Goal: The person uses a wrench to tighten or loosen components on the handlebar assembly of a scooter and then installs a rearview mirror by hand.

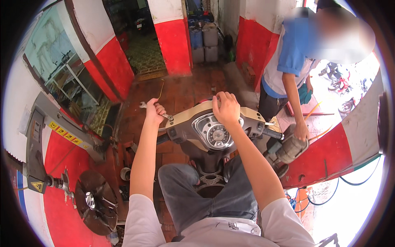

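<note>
Your left hand (154, 110) is closed in a fist around a silver metal spanner (145, 105), set at the left end of the cream scooter handlebar cover (187, 119). Your right hand (225, 108) lies curled over the cover's top edge, above the round speedometer (217, 135).

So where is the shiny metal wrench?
In the head view, the shiny metal wrench is left of centre, gripped in the left hand beside the cream scooter handlebar cover.
</note>
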The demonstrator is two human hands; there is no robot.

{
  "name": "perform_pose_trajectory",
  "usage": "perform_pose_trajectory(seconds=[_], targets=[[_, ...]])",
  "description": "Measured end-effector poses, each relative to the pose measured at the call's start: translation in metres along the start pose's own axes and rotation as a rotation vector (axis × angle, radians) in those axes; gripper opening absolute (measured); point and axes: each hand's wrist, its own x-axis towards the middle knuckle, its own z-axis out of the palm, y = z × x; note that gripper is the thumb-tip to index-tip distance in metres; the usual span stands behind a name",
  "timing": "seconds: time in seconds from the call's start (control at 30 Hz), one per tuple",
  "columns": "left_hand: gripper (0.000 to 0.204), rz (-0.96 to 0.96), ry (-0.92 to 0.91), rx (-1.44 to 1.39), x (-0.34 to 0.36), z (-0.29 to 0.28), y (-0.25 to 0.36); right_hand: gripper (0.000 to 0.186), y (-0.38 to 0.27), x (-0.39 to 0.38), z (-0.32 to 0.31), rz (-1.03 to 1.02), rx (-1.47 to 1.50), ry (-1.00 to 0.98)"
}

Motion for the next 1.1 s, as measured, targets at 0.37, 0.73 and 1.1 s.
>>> perform_pose_trajectory(seconds=[0.37,0.73,1.1], targets=[[0.042,0.419,-0.307,1.595,-0.043,0.083,-0.073,0.016,0.008,-0.003,-0.001,0.000,-0.008,-0.005],[0.040,1.154,-0.204,0.744,-0.120,-0.018,-0.092,0.015,0.001,-0.002,-0.002,0.000,0.012,-0.007],[0.049,-0.050,0.063,-0.043,0.002,-0.001,0.010,0.019,0.000,0.000,-0.002,0.042,-0.013,-0.034]])
